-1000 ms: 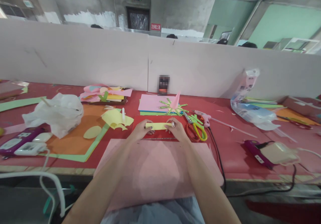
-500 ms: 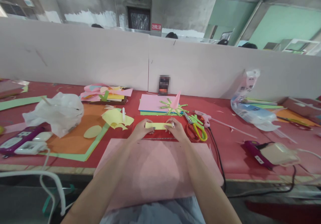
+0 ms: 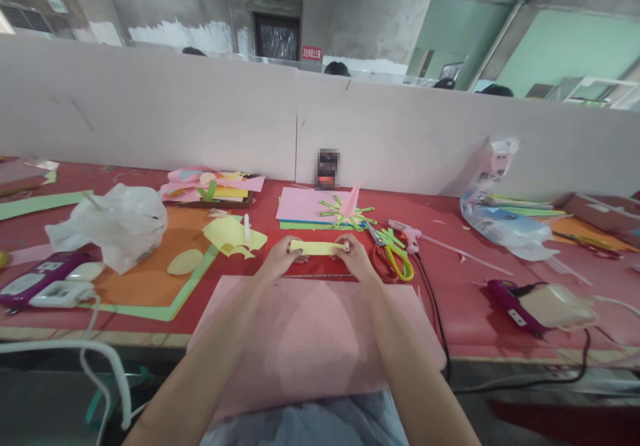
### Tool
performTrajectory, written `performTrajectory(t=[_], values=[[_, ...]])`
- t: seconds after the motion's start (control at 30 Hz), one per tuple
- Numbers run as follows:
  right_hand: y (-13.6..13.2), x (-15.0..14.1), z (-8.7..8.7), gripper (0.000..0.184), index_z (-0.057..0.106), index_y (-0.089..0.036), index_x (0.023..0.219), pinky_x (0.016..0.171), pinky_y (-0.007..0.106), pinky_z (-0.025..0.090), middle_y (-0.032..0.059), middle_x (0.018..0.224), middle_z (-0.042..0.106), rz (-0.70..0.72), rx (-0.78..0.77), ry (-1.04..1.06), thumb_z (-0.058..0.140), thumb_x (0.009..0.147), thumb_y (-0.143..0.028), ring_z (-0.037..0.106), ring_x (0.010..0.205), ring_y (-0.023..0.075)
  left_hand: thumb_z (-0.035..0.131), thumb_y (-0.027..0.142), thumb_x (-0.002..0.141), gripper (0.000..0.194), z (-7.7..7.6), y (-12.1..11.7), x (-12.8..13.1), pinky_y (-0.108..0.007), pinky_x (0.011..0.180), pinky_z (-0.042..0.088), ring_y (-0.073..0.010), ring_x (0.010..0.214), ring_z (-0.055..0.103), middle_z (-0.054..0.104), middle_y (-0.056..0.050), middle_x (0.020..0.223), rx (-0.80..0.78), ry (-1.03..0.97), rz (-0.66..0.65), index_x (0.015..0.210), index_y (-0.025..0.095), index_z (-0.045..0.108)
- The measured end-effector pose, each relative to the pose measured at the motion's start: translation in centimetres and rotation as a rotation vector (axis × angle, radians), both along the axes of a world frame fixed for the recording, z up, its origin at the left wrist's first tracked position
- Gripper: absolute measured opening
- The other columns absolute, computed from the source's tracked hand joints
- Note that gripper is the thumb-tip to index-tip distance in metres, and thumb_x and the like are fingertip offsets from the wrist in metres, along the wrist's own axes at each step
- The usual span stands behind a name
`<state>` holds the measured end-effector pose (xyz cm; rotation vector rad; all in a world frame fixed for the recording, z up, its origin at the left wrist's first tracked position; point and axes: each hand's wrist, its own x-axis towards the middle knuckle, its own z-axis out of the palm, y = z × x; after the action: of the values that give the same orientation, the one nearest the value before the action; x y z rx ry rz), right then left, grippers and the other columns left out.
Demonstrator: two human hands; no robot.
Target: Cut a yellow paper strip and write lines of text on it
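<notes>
A narrow yellow paper strip (image 3: 316, 247) is held flat over a red sheet (image 3: 310, 263) at the middle of the table. My left hand (image 3: 281, 262) pinches its left end, fingers closed on it. My right hand (image 3: 353, 257) pinches the right end the same way. A large pink sheet (image 3: 310, 339) lies under my forearms and hangs over the table's front edge. Just right of my right hand lie scissors with yellow and orange handles (image 3: 393, 257).
A glue gun (image 3: 411, 235) with a black cord lies right of the scissors. Behind the strip sit a pink paper stack (image 3: 305, 205) and a green-and-pink paper flower (image 3: 347, 209). Left are yellow scraps (image 3: 231, 237), an orange sheet (image 3: 150, 259), a white plastic bag (image 3: 113, 223) and a power strip (image 3: 43, 283).
Both hands have lifted the strip very slightly away from me. Otherwise nothing on the table has moved.
</notes>
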<state>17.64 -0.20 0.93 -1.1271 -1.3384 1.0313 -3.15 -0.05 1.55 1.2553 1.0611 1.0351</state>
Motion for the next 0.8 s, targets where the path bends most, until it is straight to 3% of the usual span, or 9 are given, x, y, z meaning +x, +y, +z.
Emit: performTrajectory(t=[0.3,0.57,0.8], values=[[0.55,0.21,-0.71,0.028,0.048,-0.022,0.085,0.06,0.033,0.054,-0.0037,0.072,0.048,0.042,0.001,0.068,0.063,0.065,-0.034,0.059,0.058,0.0144,0.044,0.002,0.084,0.018,0.19,0.05,0.09,-0.036,0.074,0.053,-0.017,0.066,0.068,0.064,0.002,0.06,-0.017,-0.013,-0.019,0.094,0.017,0.045],[-0.32,-0.36,-0.05,0.031,0.046,-0.023,0.083,0.053,0.027,0.049,-0.0064,0.063,0.045,-0.036,0.084,-0.135,0.066,0.065,-0.036,0.053,0.05,0.0118,0.047,0.005,0.084,0.017,-0.36,0.23,-0.11,-0.037,0.075,0.053,-0.0178,0.067,0.069,0.066,0.002,0.063,0.009,-0.012,-0.055,0.095,0.018,0.045],[0.26,-0.49,-0.92,0.024,0.042,-0.023,0.084,0.049,0.027,0.049,-0.0045,0.067,0.045,-0.042,0.099,-0.103,0.057,0.072,-0.038,0.052,0.049,0.0117,0.05,0.007,0.083,0.017,-0.34,0.26,-0.11,-0.038,0.075,0.053,-0.0183,0.067,0.069,0.067,0.0,0.065,0.008,-0.014,-0.071,0.095,0.018,0.045]])
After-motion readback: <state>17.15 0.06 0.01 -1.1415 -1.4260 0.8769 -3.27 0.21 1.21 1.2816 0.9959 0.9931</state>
